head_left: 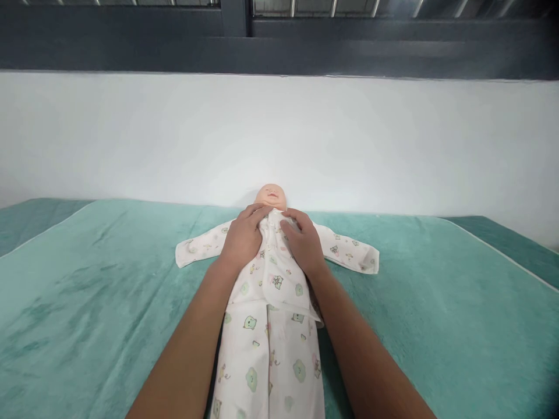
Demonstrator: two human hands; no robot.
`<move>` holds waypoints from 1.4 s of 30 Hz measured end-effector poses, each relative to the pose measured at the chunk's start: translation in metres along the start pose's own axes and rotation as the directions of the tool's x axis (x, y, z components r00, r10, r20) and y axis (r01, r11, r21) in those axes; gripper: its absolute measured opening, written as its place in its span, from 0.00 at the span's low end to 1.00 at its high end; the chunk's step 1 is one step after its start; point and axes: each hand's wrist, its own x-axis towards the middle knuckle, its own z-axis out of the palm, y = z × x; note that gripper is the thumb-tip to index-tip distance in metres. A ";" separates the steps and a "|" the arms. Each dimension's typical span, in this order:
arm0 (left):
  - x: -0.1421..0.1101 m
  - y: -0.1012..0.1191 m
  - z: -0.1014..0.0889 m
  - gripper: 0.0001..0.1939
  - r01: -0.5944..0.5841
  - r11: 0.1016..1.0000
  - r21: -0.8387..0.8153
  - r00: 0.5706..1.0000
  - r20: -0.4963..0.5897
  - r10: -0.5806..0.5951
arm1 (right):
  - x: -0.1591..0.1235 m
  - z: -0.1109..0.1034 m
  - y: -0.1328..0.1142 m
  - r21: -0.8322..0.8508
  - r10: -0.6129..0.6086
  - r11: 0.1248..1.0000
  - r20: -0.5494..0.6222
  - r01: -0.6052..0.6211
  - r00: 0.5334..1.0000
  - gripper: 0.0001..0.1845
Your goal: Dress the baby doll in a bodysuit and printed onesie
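Teal plush cloth [109,279]; white printed baby top [279,282] directly beneath fingertips, long axis running from doll's head [271,198] toward wearer; left hand [243,238], right hand [306,243] about equally near, fingers lightly bent; pinch unclear.

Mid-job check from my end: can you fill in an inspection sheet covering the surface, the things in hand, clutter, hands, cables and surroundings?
Surface: green, soft-looking cover, some creases, mostly at left.
Job's things: doll's head face up near the wall; white printed top below it, sleeves spread to both sides; matching trousers below, lower ends out of view.
Clutter: nothing seen.
Hands: left hand and right hand both on the top's upper part, fingers near the collar.
Cables: nothing seen.
Surroundings: white wall behind the cover; dark frame with bars above.
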 end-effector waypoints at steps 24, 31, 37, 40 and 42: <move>0.007 -0.001 -0.002 0.25 0.033 0.980 -0.195 0.998 0.065 -0.021 | 0.006 -0.001 0.008 -0.282 -0.046 0.952 0.259 0.121 0.965 0.20; 0.007 0.000 -0.007 0.27 0.070 0.967 -0.247 0.993 0.111 -0.043 | 0.003 -0.004 -0.001 -0.358 0.094 0.934 0.276 0.011 0.957 0.23; 0.009 0.000 -0.006 0.27 0.084 0.961 -0.264 0.993 0.102 -0.059 | 0.003 -0.003 -0.004 -0.346 0.098 0.938 0.245 -0.008 0.965 0.22; 0.008 0.000 -0.006 0.27 0.066 0.963 -0.262 0.995 0.090 -0.043 | 0.003 -0.003 -0.003 -0.319 0.109 0.947 0.245 -0.027 0.963 0.22; 0.008 0.000 -0.005 0.27 0.068 0.962 -0.263 0.995 0.090 -0.046 | 0.003 -0.003 -0.003 -0.299 0.120 0.953 0.241 -0.044 0.963 0.22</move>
